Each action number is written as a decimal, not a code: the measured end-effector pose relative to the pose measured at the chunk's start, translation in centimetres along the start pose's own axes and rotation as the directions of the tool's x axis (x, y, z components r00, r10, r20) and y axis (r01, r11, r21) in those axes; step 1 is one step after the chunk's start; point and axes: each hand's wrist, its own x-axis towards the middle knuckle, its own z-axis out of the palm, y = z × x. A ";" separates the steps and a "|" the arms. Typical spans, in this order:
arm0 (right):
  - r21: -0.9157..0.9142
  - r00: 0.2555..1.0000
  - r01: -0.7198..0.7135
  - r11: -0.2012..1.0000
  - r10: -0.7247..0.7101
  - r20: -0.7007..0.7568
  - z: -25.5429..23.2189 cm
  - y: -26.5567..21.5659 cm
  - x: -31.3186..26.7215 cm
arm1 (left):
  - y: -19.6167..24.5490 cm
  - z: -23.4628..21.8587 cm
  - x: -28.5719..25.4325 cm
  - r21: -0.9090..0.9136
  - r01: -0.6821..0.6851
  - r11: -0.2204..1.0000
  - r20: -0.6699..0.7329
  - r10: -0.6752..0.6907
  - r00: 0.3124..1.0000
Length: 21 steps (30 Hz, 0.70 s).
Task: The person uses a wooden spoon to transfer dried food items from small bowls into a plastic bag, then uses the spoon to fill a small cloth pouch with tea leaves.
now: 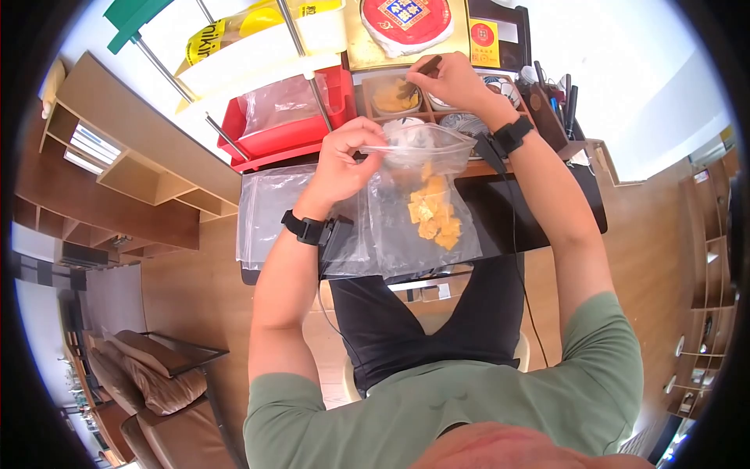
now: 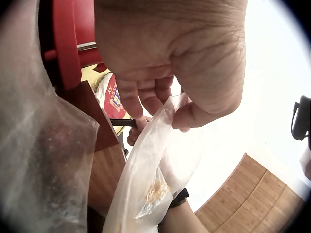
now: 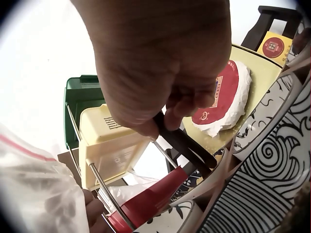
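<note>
My left hand (image 1: 348,162) pinches the top edge of a clear zip bag (image 2: 141,170); orange-yellow pieces (image 1: 434,215) lie in the bag's lower part. My right hand (image 1: 455,80) grips dark tongs (image 3: 182,141), whose tips reach into a bowl of yellow-orange pieces (image 1: 391,95) in the wooden tray. In the right wrist view the tips are partly hidden by the bowl's rim. A round red-labelled packet in white wrapping (image 1: 406,23) lies just beyond the bowl.
More flat clear bags (image 1: 273,211) lie left of the filled one. Behind them stand a red bin (image 1: 340,86) and a cream shelf (image 1: 258,59) on metal rods. Patterned bowls (image 3: 272,170) sit beside the tongs, and a pen holder (image 1: 551,117) stands at the right.
</note>
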 end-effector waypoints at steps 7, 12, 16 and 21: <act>0.030 0.995 -0.078 0.997 0.079 -0.054 -0.3 0.4 0.4 | 0.2 0.0 0.0 0.005 0.015 1.000 -0.006 -0.015 1.000; -0.033 0.984 -0.168 0.985 0.166 -0.063 -0.9 0.0 0.4 | -0.1 0.0 0.0 0.025 0.002 1.000 -0.011 -0.002 1.000; -0.063 0.980 -0.197 0.978 0.195 -0.042 -0.9 1.1 1.1 | 0.0 0.0 0.0 0.013 -0.003 1.000 -0.006 0.003 1.000; 0.125 0.963 -0.267 0.956 0.259 0.077 -0.6 3.2 2.3 | -0.2 0.1 0.1 0.020 -0.017 1.000 -0.017 0.017 1.000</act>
